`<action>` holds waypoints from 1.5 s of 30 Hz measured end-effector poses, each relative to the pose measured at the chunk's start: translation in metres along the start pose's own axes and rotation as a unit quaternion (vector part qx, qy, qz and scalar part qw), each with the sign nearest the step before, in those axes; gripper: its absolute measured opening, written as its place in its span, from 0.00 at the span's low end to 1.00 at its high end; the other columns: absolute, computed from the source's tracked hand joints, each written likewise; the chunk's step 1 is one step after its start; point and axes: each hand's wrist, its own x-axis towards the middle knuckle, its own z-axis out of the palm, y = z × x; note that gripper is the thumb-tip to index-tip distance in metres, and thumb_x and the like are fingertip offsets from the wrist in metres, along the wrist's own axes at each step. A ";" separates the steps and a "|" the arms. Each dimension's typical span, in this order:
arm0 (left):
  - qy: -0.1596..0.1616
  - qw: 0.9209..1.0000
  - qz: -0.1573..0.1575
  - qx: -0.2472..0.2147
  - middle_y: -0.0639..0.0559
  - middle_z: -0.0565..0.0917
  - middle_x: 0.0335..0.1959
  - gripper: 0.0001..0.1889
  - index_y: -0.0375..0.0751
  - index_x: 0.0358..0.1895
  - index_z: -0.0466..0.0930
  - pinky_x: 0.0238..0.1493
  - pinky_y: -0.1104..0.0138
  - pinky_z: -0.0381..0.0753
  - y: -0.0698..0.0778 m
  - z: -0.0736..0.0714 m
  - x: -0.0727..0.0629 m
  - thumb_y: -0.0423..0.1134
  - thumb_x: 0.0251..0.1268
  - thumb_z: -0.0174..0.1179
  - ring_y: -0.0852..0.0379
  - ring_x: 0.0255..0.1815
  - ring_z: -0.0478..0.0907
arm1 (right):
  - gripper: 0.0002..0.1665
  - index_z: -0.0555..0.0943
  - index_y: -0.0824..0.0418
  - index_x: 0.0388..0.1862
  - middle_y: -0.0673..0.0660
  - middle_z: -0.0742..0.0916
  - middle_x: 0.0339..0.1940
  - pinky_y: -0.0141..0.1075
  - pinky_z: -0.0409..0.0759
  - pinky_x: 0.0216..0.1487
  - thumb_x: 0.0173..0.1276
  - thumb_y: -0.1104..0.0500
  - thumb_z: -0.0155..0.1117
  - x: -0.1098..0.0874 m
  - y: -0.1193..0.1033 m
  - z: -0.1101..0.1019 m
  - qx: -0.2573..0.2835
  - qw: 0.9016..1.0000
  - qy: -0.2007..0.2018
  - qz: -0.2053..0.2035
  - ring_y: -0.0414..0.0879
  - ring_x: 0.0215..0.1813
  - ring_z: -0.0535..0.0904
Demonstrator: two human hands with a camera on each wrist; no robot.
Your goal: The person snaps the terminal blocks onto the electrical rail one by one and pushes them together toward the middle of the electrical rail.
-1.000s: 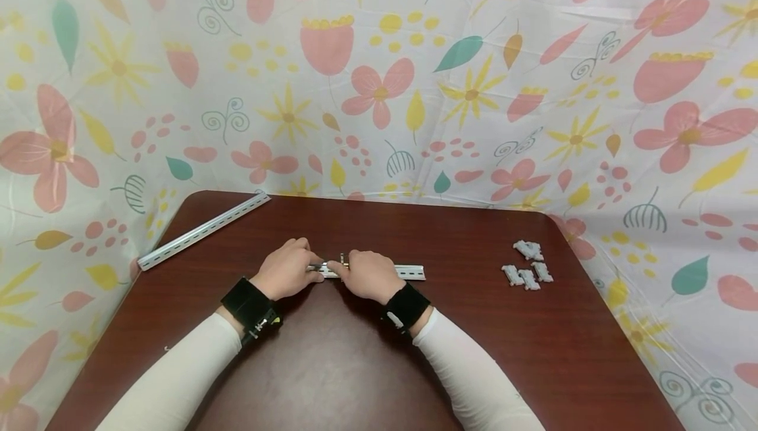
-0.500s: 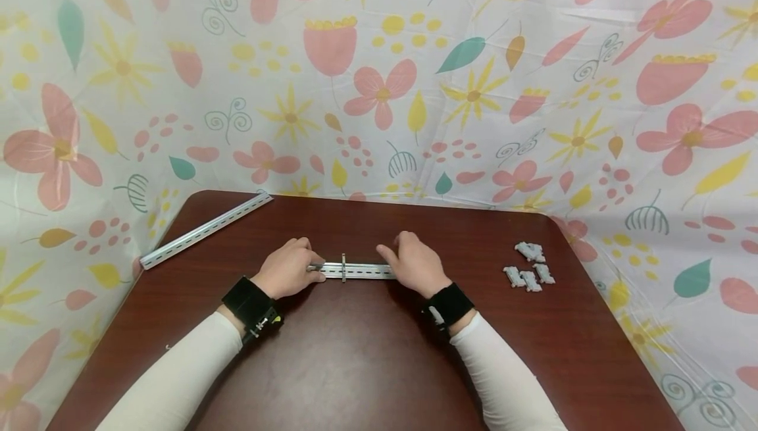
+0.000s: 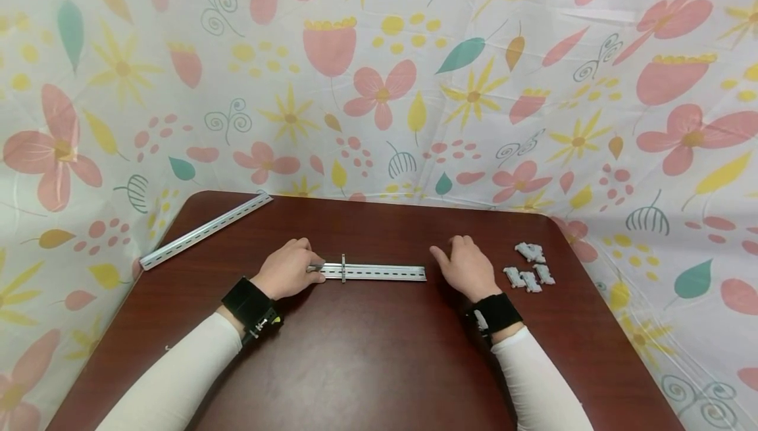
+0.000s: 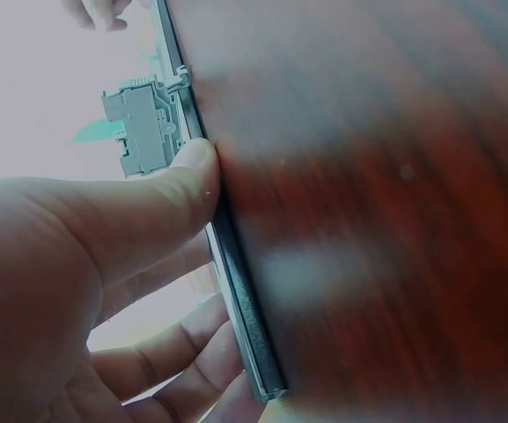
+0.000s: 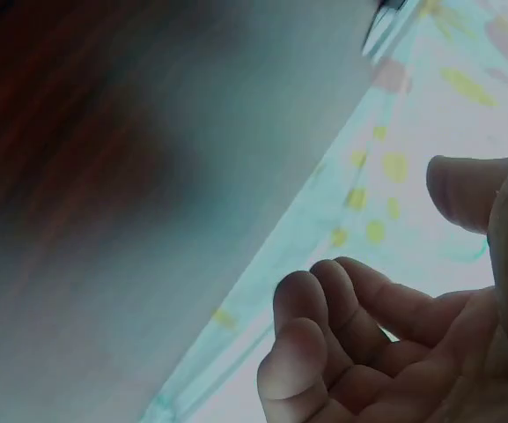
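A slotted metal DIN rail [image 3: 385, 272] lies across the middle of the table. My left hand [image 3: 288, 269] grips its left end, thumb [image 4: 196, 163] on the near edge and fingers on the far side. Just right of that hand, a thin grey terminal block [image 3: 343, 268] sits upright on the rail; the left wrist view shows the block [image 4: 148, 125] side-on, close to the thumb tip. My right hand [image 3: 468, 268] is beyond the rail's right end, holding nothing, its fingers [image 5: 298, 352] loosely bent and the thumb apart.
Several loose grey terminal blocks [image 3: 529, 278] lie at the right of the table, just past my right hand. A longer slotted rail [image 3: 207, 230] lies slanted at the back left. Behind the table [image 3: 343, 352] hangs a flower-patterned cloth [image 3: 379, 154].
My right hand has left the terminal block on the rail and travelled right, past the rail's end towards the loose blocks. My left hand keeps its grip in the same place.
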 end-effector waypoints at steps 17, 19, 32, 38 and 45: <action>0.000 1.000 0.007 0.002 0.53 0.80 0.40 0.16 0.47 0.55 0.97 0.37 0.61 0.78 0.001 0.000 0.000 0.47 0.68 0.81 0.54 0.42 0.73 | 0.46 0.70 0.87 0.65 0.87 0.75 0.61 0.69 0.82 0.52 0.86 0.40 0.62 -0.012 0.071 -0.041 -0.053 0.997 -0.024 0.051 0.79 0.53 0.80; 0.001 1.000 0.008 0.001 0.53 0.80 0.40 0.16 0.46 0.55 0.97 0.37 0.60 0.78 0.002 -0.001 0.000 0.47 0.68 0.81 0.53 0.42 0.73 | 0.49 0.68 0.89 0.68 0.90 0.72 0.65 0.72 0.81 0.56 0.86 0.39 0.61 -0.013 0.078 -0.047 -0.062 0.995 -0.048 0.065 0.83 0.58 0.78; 0.004 1.000 0.005 0.002 0.54 0.79 0.39 0.16 0.47 0.54 0.97 0.37 0.60 0.79 0.001 0.000 0.000 0.47 0.67 0.81 0.53 0.42 0.73 | 0.54 0.67 0.87 0.75 0.95 0.65 0.71 0.77 0.74 0.65 0.80 0.39 0.68 -0.017 0.106 -0.064 -0.062 0.986 -0.106 0.115 0.90 0.67 0.70; 0.006 1.000 0.007 0.000 0.53 0.79 0.40 0.16 0.46 0.54 0.97 0.37 0.60 0.78 0.000 0.001 0.000 0.47 0.67 0.81 0.54 0.42 0.73 | 0.38 0.85 0.80 0.58 0.95 0.69 0.68 0.74 0.79 0.59 0.79 0.42 0.70 -0.016 0.105 -0.070 -0.069 0.981 -0.137 0.116 0.87 0.64 0.75; 0.006 1.000 0.007 0.002 0.53 0.79 0.40 0.16 0.47 0.54 0.97 0.37 0.60 0.78 0.000 0.000 -0.001 0.47 0.68 0.81 0.53 0.42 0.73 | 0.23 0.88 0.72 0.43 0.80 0.86 0.46 0.61 0.83 0.44 0.79 0.49 0.70 -0.017 0.103 -0.073 -0.066 0.980 -0.155 0.106 0.68 0.42 0.84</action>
